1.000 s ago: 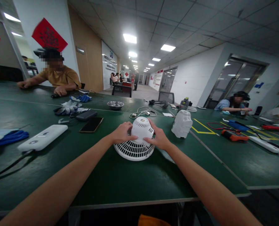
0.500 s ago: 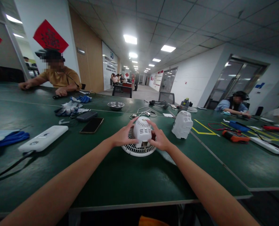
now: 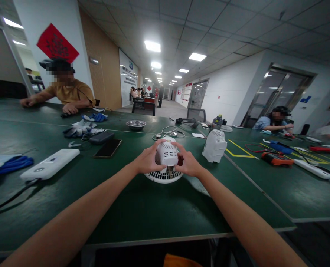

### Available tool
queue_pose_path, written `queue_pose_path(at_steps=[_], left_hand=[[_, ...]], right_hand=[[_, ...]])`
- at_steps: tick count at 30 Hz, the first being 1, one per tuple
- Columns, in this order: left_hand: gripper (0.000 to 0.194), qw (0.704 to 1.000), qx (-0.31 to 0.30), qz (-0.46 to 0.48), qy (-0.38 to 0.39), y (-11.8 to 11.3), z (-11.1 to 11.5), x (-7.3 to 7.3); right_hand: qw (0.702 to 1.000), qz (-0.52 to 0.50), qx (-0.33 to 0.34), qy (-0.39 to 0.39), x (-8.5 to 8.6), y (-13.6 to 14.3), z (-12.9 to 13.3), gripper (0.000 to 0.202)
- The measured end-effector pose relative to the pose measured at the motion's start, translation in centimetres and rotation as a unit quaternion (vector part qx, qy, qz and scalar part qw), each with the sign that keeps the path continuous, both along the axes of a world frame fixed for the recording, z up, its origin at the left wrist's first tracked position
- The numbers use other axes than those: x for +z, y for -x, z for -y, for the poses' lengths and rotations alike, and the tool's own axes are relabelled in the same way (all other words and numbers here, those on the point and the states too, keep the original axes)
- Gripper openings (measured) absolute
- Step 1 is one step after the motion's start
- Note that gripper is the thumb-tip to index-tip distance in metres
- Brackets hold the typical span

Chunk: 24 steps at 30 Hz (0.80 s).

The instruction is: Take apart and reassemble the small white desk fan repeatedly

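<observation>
A white fan's rear motor cover [image 3: 169, 152], with vent slots, stands over a round white fan grille [image 3: 165, 177] lying on the green table. My left hand [image 3: 149, 158] is closed on the cover's left side, thumb low and fingers near its top. From the right, my right hand [image 3: 187, 160] grips the same cover in a like way. Below the cover's front edge a small brownish part shows in a gap; I cannot make out what it is. A second white housing [image 3: 215, 146] stands upright to the right, apart from my hands.
To the left lie a white power bank [image 3: 50, 164] with a cable, a black phone [image 3: 107, 148] and gloves [image 3: 81, 129]. Behind the fan are a metal bowl [image 3: 136, 124] and a white cable [image 3: 169, 131]. An orange multimeter [image 3: 276, 159] lies right. Two people sit across the table.
Both hands stay around the motor cover, with the left fingers drawn in a little closer. The whole view has shifted slightly. The person at the right has raised a hand.
</observation>
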<state>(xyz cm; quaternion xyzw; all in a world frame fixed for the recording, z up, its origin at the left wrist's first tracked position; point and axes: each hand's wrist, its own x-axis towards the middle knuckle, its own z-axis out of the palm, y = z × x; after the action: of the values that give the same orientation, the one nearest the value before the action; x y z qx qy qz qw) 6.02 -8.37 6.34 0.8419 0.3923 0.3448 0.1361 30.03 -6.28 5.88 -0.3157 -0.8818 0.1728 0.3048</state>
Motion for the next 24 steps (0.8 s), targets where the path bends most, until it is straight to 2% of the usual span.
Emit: queue_pose_path(at_steps=[4, 9, 12, 18, 21, 24], left_hand=[[0.099, 0.999, -0.031, 0.005, 0.002, 0.6, -0.5, -0.1], [0.108, 0.999, -0.037, -0.007, -0.002, 1.1, -2.2, -1.3], [0.110, 1.000, -0.013, -0.009, -0.017, 1.0, -2.8, -2.0], [0.099, 0.998, 0.054, -0.017, -0.035, 0.7, -3.0, -2.8], [0.095, 0.996, 0.061, -0.014, -0.060, 0.7, -3.2, -3.3], [0.081, 0.993, 0.081, -0.026, -0.076, 1.0, -3.9, -3.9]], right_hand=[[1.000, 0.005, 0.000, 0.006, 0.2, -0.1, 0.0, 0.091], [1.000, 0.014, 0.008, 0.011, 0.3, -0.1, 0.1, 0.090], [1.000, 0.017, 0.001, -0.005, 0.1, 0.1, 0.3, 0.091], [0.992, -0.020, -0.085, -0.095, -1.0, 0.9, -0.4, 0.096], [0.990, -0.027, -0.098, -0.102, -1.4, 1.0, -1.0, 0.095], [0.989, -0.037, -0.107, -0.093, -1.6, 0.6, -1.6, 0.095]])
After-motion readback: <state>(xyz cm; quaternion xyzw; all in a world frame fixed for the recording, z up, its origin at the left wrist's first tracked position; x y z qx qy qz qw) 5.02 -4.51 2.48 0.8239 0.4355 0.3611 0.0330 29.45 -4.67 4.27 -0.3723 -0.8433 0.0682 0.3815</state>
